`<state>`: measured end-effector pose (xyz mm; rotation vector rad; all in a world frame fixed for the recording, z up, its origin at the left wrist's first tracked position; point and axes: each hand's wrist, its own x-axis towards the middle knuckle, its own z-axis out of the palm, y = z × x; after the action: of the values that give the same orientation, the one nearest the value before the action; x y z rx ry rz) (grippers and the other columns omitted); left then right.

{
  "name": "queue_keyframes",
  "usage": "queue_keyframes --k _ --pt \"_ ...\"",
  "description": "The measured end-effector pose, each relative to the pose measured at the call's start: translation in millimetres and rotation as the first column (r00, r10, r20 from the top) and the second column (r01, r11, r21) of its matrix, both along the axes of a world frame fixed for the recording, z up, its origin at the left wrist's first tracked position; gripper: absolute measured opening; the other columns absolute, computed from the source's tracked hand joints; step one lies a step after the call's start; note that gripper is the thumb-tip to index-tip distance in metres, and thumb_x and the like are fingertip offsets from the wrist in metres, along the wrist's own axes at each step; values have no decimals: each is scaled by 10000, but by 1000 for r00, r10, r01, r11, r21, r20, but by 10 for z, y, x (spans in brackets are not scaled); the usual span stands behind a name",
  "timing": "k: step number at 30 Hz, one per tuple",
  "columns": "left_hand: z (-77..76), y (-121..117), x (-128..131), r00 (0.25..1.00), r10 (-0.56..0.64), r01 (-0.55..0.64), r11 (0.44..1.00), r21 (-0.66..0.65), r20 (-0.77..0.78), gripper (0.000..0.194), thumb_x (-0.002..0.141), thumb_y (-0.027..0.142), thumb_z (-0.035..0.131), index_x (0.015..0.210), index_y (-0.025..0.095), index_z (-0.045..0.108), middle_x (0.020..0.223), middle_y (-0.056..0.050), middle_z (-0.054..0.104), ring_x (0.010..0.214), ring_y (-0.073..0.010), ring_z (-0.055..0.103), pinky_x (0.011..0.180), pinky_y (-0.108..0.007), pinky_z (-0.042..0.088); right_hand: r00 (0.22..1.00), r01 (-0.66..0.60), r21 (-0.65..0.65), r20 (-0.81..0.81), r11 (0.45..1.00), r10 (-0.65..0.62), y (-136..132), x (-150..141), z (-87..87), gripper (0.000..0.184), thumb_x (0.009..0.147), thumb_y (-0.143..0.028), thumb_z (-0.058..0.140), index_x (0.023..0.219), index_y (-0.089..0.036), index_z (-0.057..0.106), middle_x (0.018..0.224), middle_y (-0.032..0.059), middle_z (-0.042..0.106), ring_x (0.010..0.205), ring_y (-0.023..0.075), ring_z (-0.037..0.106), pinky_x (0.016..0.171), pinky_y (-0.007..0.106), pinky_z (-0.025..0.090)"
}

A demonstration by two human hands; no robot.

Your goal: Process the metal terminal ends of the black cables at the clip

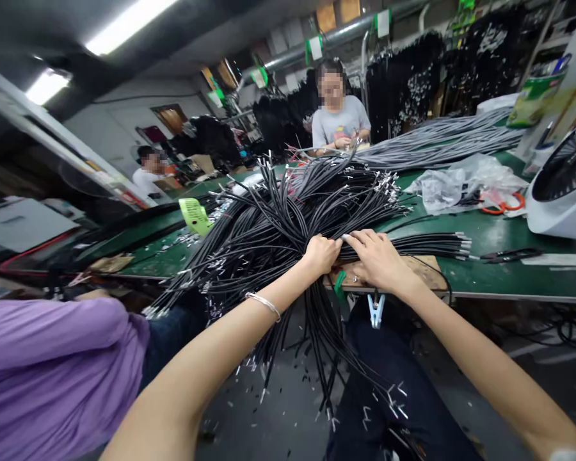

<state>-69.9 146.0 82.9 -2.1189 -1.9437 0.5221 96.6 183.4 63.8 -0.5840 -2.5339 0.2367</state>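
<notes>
My left hand is closed at the waist of a large bundle of black cables. The cables fan out behind and to the left over the table edge, and more hang down beneath the wrist. My right hand lies with bent fingers over a wooden board, its fingertips nearly meeting the left thumb. Whatever lies between those fingers is too small or hidden to make out. Beside the right hand, a straight row of black cables with pale ends rests along the board's back edge.
On the green table are black-handled pliers, orange-handled scissors, a clear plastic bag and a white fan. A blue clip hangs at the front edge. A co-worker sits opposite; a purple sleeve is close at left.
</notes>
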Motion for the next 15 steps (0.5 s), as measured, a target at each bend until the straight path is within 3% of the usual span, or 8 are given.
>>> queue_keyframes --k 1,3,7,12,14,15 --pt "31 -30 -24 1000 -17 17 1000 -4 -14 292 747 145 628 1030 74 608 918 -203 712 890 -301 687 830 -365 414 994 6 -20 107 1000 -4 120 -122 2 585 728 -163 714 1273 -131 504 1272 190 565 1179 351 462 940 487 350" --pt "124 -118 -69 998 -43 43 999 -4 -43 173 763 175 616 911 93 647 867 -192 720 872 -285 690 840 -362 398 986 -11 -32 166 999 16 293 -286 -30 457 686 -204 755 1110 -115 608 1065 176 666 1023 347 560 851 463 400" --pt "496 -435 -166 994 -33 38 998 47 -106 142 773 233 597 851 130 655 783 -156 726 789 -269 698 762 -350 411 988 -42 8 151 999 40 371 -316 -35 205 697 -111 701 894 -135 650 872 114 696 846 281 621 746 365 401" --pt "1331 -1217 -375 968 114 -62 972 227 -223 175 724 290 600 845 174 649 782 -107 724 771 -294 681 732 -383 427 998 -1 68 71 998 -4 256 -77 276 208 703 7 597 832 -155 622 763 100 679 692 240 617 595 298 319" --pt "1679 -1585 -477 938 256 -159 918 363 -235 249 714 360 577 860 183 673 761 -52 700 835 -290 657 769 -404 419 999 5 74 38 997 -8 190 32 493 175 723 -34 606 835 -169 617 719 87 664 654 234 605 554 292 282" --pt "1835 -1754 -534 930 319 -202 860 468 -184 307 738 395 524 870 171 686 744 -27 673 942 -313 621 810 -451 396 1000 0 69 21 998 -1 153 80 616 147 738 -71 618 840 -177 615 701 75 654 632 225 596 539 289 271"
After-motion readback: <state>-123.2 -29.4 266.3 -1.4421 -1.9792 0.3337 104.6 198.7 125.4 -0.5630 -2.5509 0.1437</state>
